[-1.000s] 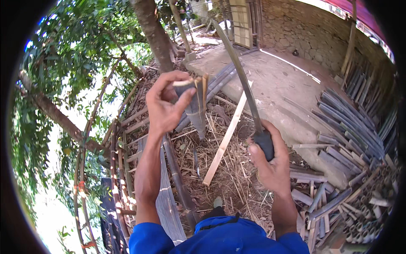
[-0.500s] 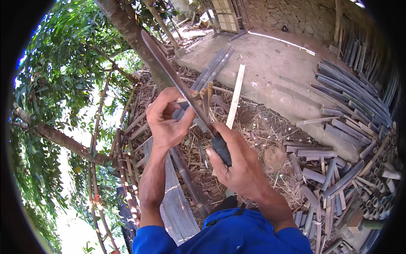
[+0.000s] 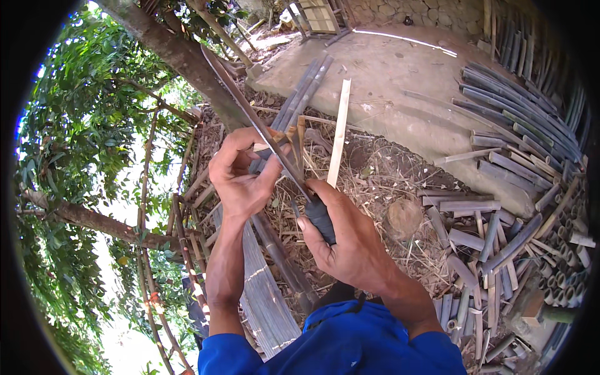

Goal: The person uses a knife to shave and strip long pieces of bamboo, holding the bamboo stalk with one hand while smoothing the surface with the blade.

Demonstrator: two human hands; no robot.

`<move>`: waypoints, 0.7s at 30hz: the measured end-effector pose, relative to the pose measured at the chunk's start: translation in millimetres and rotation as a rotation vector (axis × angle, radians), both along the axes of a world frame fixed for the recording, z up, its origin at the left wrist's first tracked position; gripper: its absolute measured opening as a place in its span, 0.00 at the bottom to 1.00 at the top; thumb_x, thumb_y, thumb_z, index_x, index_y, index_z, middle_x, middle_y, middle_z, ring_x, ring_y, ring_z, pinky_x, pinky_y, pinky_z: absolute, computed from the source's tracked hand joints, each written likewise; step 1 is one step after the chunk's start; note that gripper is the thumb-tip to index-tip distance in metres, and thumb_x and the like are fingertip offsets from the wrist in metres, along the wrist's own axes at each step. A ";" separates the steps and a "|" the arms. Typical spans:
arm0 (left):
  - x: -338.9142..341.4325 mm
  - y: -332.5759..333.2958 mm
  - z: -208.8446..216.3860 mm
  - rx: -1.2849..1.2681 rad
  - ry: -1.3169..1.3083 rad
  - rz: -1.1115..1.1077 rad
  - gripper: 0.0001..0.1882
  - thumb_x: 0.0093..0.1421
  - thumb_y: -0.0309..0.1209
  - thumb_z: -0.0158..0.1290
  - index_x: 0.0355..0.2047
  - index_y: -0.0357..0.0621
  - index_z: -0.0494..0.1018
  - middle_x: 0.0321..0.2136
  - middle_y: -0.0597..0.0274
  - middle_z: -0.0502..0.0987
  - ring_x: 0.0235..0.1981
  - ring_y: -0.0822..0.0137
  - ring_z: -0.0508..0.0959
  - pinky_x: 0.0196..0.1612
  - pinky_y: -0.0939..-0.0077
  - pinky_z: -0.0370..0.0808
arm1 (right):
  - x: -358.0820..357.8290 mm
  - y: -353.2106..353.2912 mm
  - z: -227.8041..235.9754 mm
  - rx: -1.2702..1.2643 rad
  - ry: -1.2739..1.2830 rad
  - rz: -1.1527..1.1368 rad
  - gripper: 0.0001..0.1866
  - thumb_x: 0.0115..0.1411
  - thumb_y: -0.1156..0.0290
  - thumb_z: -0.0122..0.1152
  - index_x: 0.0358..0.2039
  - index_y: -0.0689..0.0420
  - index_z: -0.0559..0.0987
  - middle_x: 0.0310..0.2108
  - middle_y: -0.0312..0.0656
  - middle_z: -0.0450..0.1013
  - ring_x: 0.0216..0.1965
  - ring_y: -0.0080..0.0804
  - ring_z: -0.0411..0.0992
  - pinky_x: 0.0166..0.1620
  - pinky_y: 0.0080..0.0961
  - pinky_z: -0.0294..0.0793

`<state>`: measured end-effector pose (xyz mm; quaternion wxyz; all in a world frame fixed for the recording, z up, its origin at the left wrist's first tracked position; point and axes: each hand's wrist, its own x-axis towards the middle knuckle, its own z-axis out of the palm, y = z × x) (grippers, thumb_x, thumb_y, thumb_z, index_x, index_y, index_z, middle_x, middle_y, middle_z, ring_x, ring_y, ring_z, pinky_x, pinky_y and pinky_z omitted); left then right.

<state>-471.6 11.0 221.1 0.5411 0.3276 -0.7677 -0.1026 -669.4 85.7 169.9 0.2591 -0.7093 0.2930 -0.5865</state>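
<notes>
My right hand is wrapped round the black-bound handle of a machete. Its long dark blade slants up and left, away from me. My left hand is closed beside the middle of the blade, thumb and fingers bent round a short pale piece of bamboo. The blade crosses in front of that piece and hides part of it. Just beyond the blade stand the brown tops of narrow wooden stakes. A long pale bamboo strip rises past my right hand.
Cut bamboo lengths lie heaped at the right, below long bamboo poles. A round wooden stump sits among shavings. Grey boards lie by my left arm. A tree trunk leans at the upper left, near more poles.
The view has shifted slightly, so the surroundings sit a little higher and further left. Both hands keep their hold, and the machete stays at nearly the same slant.
</notes>
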 end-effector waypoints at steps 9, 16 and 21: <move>-26.1 -2.0 68.8 -0.280 -0.386 0.072 0.09 0.49 0.22 0.65 0.34 0.41 0.82 0.36 0.55 0.84 0.40 0.63 0.83 0.47 0.70 0.79 | -46.4 -13.3 14.3 0.314 0.032 0.075 0.19 0.65 0.70 0.61 0.52 0.63 0.66 0.22 0.58 0.74 0.26 0.63 0.77 0.30 0.48 0.74; -87.9 -36.3 193.3 -0.575 -0.654 0.205 0.17 0.68 0.41 0.56 0.39 0.38 0.84 0.35 0.56 0.84 0.40 0.66 0.80 0.47 0.71 0.74 | -66.7 -24.3 10.9 0.383 0.174 -0.027 0.17 0.64 0.69 0.62 0.49 0.60 0.69 0.24 0.52 0.72 0.24 0.49 0.75 0.30 0.39 0.71; -57.9 -114.4 70.9 -0.002 -1.112 0.474 0.19 0.67 0.44 0.50 0.33 0.40 0.81 0.33 0.47 0.82 0.36 0.48 0.81 0.43 0.54 0.77 | -36.3 -21.0 13.7 0.483 0.221 0.027 0.18 0.66 0.64 0.60 0.47 0.64 0.69 0.25 0.59 0.74 0.28 0.59 0.77 0.31 0.49 0.72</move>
